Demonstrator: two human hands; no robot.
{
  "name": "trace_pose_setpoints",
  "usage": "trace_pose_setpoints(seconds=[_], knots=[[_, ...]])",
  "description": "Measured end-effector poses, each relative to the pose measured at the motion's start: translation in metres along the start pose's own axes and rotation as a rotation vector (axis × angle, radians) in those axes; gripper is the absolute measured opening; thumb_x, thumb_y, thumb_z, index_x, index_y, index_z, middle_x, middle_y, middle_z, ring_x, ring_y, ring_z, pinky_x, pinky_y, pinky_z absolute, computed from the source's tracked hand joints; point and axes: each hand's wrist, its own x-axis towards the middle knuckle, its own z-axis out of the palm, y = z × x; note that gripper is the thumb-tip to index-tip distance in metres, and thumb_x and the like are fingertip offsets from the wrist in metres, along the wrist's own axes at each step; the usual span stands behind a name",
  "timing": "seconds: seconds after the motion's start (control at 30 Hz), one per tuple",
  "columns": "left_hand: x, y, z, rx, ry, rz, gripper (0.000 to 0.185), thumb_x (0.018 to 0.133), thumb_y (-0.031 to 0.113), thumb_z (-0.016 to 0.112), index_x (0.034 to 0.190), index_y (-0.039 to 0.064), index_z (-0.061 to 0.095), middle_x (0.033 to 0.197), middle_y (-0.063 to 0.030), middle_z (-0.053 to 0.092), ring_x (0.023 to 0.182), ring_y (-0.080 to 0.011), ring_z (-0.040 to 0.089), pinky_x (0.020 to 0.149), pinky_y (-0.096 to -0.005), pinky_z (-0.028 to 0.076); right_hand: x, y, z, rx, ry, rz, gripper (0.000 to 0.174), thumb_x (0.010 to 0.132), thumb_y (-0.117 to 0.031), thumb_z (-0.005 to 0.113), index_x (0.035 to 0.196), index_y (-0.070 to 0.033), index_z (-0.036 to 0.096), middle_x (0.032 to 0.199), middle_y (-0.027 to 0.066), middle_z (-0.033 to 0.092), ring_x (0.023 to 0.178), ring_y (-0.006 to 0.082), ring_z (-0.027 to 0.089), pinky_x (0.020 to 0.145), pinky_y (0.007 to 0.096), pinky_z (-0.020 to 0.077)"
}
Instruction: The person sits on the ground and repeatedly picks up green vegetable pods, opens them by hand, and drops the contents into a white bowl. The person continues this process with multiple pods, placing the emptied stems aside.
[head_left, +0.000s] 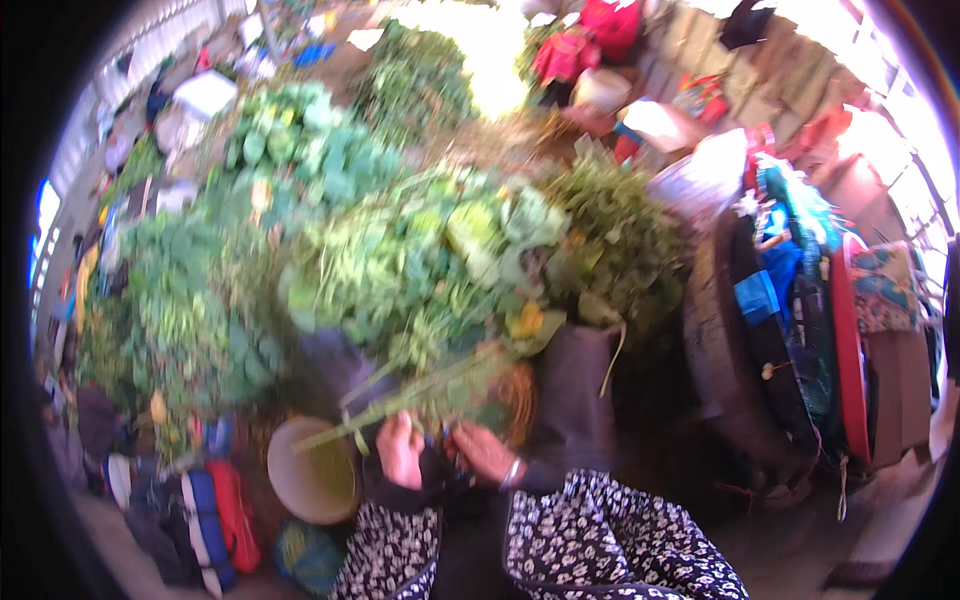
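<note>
In front of me, my left hand (403, 451) closes its fingertips on a long green stem (360, 420) that slants from the upper right down to the lower left. Close beside it is my right hand (487, 454), with a light bracelet at the wrist. Its fingers are bent, and a small dark and blue thing shows at the fingertips, too blurred to name. The stem's lower end crosses the rim of a pale round basin (289, 471) with something greenish inside. Beyond my hands lies a large heap of leafy greens (405, 247), with one yellow flower or leaf (527, 321) near its front.
More leafy bunches (187, 307) lie to the left. Brownish-green foliage (619, 232) stands at the right of the heap. A large round container (709, 345) packed with cloth and bags rises at right. A red bag (234, 517) and a green-blue bundle (306, 556) lie lower left.
</note>
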Motion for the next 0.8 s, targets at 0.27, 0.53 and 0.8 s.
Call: trace_pose_setpoints(seconds=[0.27, 0.53, 0.8], knots=[[-0.003, -0.006, -0.034, -0.007, -0.044, -0.195, 0.02, 0.093, 0.022, 0.051, 0.097, 0.003, 0.058, 0.078, 0.0025, 0.053, 0.064, -0.0048, 0.046, 0.056, -0.0175, 0.036, -0.001, -0.015, 0.02, -0.34, 0.091, -0.197, 0.015, 0.089, -0.011, 0.049, 0.094, 0.001, 0.058, 0.064, 0.0127, 0.056, 0.056, 0.0246, 0.055, 0.054, 0.0338, 0.044], [-0.004, -0.014, -0.031, 0.092, 0.043, -0.246, 0.023, 0.093, 0.023, 0.05, 0.094, 0.001, 0.058, 0.075, 0.0018, 0.054, 0.064, -0.0049, 0.046, 0.057, -0.0174, 0.038, 0.005, -0.011, 0.029, -0.209, 0.05, -0.062, 0.021, 0.088, -0.012, 0.053, 0.104, 0.0, 0.06, 0.064, 0.0084, 0.06, 0.051, 0.0121, 0.052, 0.05, 0.0282, 0.0435], [-0.005, -0.019, -0.025, 0.184, 0.084, -0.189, 0.024, 0.094, 0.023, 0.049, 0.096, 0.001, 0.058, 0.075, 0.0009, 0.055, 0.062, -0.0046, 0.046, 0.056, -0.0175, 0.038, 0.006, -0.015, 0.026, -0.183, 0.032, 0.009, 0.021, 0.089, -0.012, 0.051, 0.103, 0.001, 0.06, 0.067, 0.0057, 0.063, 0.05, 0.008, 0.051, 0.047, 0.0249, 0.0422]])
